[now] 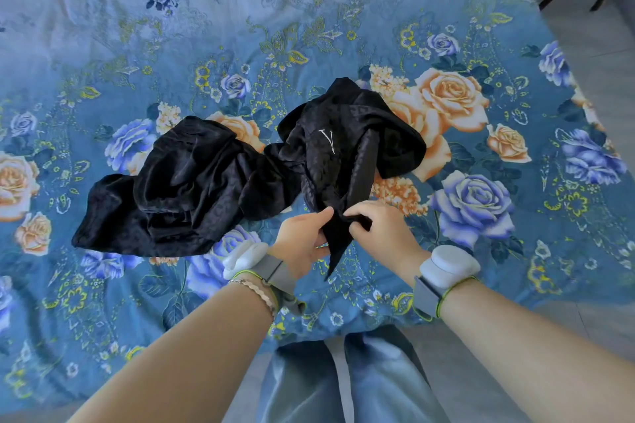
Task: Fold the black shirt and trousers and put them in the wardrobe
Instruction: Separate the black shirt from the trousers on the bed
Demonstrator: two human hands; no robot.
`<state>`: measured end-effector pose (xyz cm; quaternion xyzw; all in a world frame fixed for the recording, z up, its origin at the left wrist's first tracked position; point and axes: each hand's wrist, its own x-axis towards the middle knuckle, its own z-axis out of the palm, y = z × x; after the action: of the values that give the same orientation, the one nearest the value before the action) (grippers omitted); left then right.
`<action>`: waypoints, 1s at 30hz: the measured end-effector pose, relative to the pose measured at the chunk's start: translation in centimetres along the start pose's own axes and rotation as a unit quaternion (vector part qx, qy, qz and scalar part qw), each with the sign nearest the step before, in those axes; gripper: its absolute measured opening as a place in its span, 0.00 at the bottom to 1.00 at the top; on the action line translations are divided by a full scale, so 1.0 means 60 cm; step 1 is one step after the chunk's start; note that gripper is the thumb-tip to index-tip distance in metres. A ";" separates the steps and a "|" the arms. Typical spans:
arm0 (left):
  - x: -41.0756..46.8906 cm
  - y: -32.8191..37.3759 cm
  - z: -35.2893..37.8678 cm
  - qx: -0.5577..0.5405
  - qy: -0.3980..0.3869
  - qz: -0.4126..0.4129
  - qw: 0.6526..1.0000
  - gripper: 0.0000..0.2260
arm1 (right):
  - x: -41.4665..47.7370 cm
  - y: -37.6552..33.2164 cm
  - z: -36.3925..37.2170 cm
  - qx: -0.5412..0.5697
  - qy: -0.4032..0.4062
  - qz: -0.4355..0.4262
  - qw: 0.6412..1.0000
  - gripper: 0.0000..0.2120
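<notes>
Black shirt (pixel 343 144) lies crumpled on the bed (pixel 481 251), trousers (pixel 178 189) beside it. Left hand (pixel 302 240) and right hand (pixel 381 230) pinch its near corner, fingers (pixel 357 218) closed on cloth.

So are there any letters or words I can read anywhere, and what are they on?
"V": a single pale letter stitched on the black garment lying crumpled on the flowered bed sheet, the same piece both hands are gripping at its near edge.
No other words, numbers or labels can be read; the white wrist devices show no readable text.
</notes>
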<state>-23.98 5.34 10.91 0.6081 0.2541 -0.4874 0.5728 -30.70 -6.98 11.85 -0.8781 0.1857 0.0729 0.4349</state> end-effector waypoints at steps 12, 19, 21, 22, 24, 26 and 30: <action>-0.006 0.013 0.018 0.065 0.027 0.056 0.996 0.05 | 0.016 0.006 0.013 0.191 0.011 0.113 0.975 0.06; -0.007 0.017 0.033 0.093 0.045 0.093 0.990 0.04 | 0.020 0.006 0.005 0.143 0.113 0.121 0.976 0.06; -0.007 0.016 0.039 0.113 0.074 0.111 0.985 0.03 | 0.022 0.003 0.005 0.102 0.162 0.138 0.972 0.08; -0.008 0.015 0.041 0.116 0.094 0.113 0.982 0.05 | 0.023 0.001 0.006 0.092 0.169 0.142 0.971 0.08; -0.009 0.017 0.046 0.088 0.134 0.107 0.981 0.06 | 0.022 -0.006 0.008 0.111 0.140 0.141 0.974 0.06; -0.012 0.023 0.050 0.063 0.175 0.108 0.977 0.02 | 0.021 -0.017 0.010 0.150 0.102 0.141 0.973 0.03; -0.007 0.029 0.046 0.053 0.201 0.146 0.967 0.10 | 0.023 -0.028 0.004 0.250 0.087 0.168 0.949 0.11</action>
<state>-23.49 2.47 12.40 0.7538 0.2457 -0.2789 0.5418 -28.75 -6.19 12.53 -0.6999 0.3802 0.0194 0.6043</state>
